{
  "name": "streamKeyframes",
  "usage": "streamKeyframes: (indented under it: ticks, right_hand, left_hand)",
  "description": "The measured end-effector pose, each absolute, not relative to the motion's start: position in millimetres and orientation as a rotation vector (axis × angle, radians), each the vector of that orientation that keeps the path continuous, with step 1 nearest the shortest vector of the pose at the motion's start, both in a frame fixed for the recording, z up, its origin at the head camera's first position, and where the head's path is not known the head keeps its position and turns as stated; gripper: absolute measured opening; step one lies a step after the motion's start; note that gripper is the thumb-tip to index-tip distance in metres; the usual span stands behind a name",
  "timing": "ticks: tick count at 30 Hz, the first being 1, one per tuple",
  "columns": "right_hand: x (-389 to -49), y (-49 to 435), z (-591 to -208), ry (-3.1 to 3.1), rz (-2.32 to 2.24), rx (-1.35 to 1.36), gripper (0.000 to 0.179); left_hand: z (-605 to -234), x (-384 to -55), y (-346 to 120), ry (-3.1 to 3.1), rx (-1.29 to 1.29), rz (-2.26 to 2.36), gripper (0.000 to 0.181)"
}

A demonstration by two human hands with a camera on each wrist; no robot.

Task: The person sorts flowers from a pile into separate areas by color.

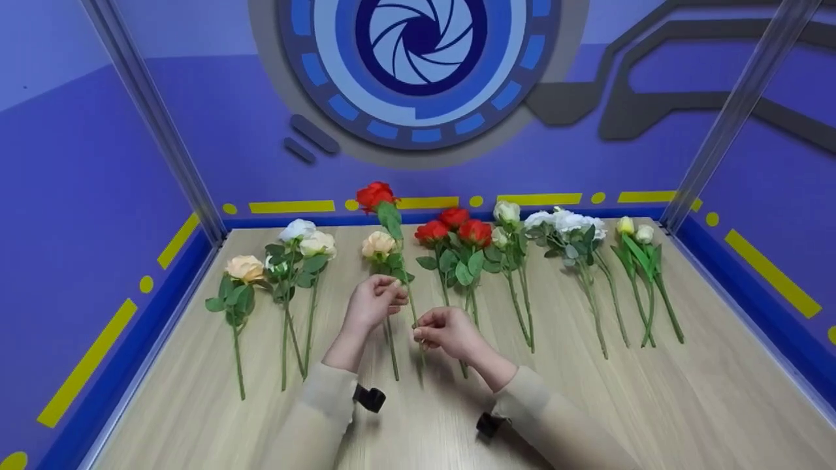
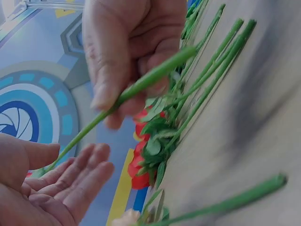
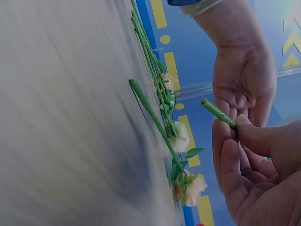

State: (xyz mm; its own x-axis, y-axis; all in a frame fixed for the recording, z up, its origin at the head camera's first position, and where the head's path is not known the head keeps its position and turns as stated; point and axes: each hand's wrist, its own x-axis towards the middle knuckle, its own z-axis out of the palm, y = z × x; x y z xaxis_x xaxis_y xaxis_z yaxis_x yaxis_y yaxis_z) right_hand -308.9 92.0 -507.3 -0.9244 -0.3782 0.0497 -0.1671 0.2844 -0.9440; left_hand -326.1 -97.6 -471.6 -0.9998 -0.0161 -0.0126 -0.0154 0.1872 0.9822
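A long-stemmed red rose lies across the middle, its bloom toward the back wall. My right hand pinches the lower stem between thumb and fingers; the cut end sticks out past the fingertips in both wrist views. My left hand is beside the stem higher up. In the left wrist view its thumb and fingers stand apart, loosely extended, with the stem passing close to the thumb; whether they touch it I cannot tell. A peach rose lies beneath, just left of the red stem.
Red roses, cream roses, white flowers and tulips lie to the right. Left are white and cream roses and a peach rose. Blue panels enclose the wooden table.
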Motion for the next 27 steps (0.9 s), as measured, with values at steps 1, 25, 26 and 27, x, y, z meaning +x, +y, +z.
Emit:
streamKeyframes:
  ticks: [1,25,26,27]
  right_hand:
    - [-310.1,94.3,-507.5,2.367,-1.705,-0.497,0.013]
    - [-332.4,155.7,-519.0,2.424,-1.72,-0.016,0.011]
    - [-332.6,156.7,-519.5,2.425,-1.7,-0.01,0.011]
    - [-332.9,157.9,-520.5,2.43,-1.678,-0.011,0.011]
  left_hand:
    - [-471.6,-326.1,-103.4,-2.433,0.045,-1.973,0.033]
    - [-482.1,-293.3,-290.3,-2.668,0.853,-1.096,0.063]
    - [-484.9,-291.6,-293.4,-2.661,0.879,-1.091,0.066]
    - [-487.5,-290.5,-296.3,-2.658,0.896,-1.091,0.067]
